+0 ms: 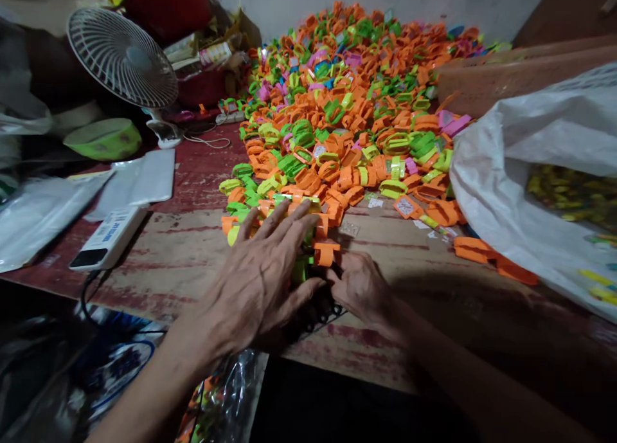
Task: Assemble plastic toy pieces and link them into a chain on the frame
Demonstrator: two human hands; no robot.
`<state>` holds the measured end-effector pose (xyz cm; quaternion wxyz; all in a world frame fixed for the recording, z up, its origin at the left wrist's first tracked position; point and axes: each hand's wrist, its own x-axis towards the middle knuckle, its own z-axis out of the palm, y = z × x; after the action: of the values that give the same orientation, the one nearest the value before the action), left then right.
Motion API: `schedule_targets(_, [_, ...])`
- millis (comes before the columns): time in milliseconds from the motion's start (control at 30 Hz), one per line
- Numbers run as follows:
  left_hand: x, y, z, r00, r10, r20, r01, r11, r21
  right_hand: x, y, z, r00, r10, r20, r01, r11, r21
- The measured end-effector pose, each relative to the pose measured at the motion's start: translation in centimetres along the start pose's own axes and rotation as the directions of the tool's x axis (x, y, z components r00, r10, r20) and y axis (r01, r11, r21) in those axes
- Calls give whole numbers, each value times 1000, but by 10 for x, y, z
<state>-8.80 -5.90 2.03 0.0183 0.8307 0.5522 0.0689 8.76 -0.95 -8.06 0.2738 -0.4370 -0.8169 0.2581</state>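
My left hand (260, 276) lies palm down with its fingers stretched over a close group of orange and green band-shaped plastic pieces (324, 254). Its thumb reaches toward my right hand (364, 285), which is closed at the right side of that group. Whatever the right fingers grip, if anything, is hidden by the hand and the shade. Beneath both hands is a black part with a row of small round shapes (324, 313), mostly covered. Just beyond the left fingertips begins a large heap of similar orange, green, yellow and pink pieces (347, 115).
A white woven sack (496, 147) with small yellowish pieces stands right. At left are a fan (123, 57), a green bowl (103, 139), clear plastic bags (139, 179) and a white device with a cable (110, 237). Orange pieces (494, 260) lie by the sack.
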Motion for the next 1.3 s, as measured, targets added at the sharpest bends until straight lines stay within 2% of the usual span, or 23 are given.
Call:
schedule_targets(133, [-1,-1,1,998,19,-65,-24,996,-87,2,6,3,997,-55,55,57,998,-33])
schedule_targets(300, [0,1,-7,997,6,-73,-18,987,-159,-1,7,8,992,-110,-69,112,993,25])
schedule_targets(533, [-8,-4,-21,1000,23,-1,-22,967,-255,-3,3,9,994,-70,-82,66,997,-52])
schedule_targets(700, [-14,-20,-25,998,-27,65,45,956,-291,-6,6,14,973,-136,-185,126,990,-67])
schedule_targets(767, [-16,-24,-23,996,-39,77,60,958,-280,-7,9,18,965,-114,-234,106,993,-46])
schedule_targets(967, [-18,-21,-16,999,-32,7,33,949,-312,-8,28,24,955,82,-284,-49,991,121])
schedule_targets(1067, [-17,-20,-14,1000,-18,-8,14,951,-309,-13,39,12,953,83,-291,-73,996,44])
schedule_targets(1167, [-21,-22,-12,999,-18,-32,7,949,-316,-24,49,-14,957,46,-285,-93,984,-153])
schedule_targets(1300, [-30,-26,-9,994,-74,-83,45,950,-310,-36,47,-43,977,-36,-208,-34,945,-324])
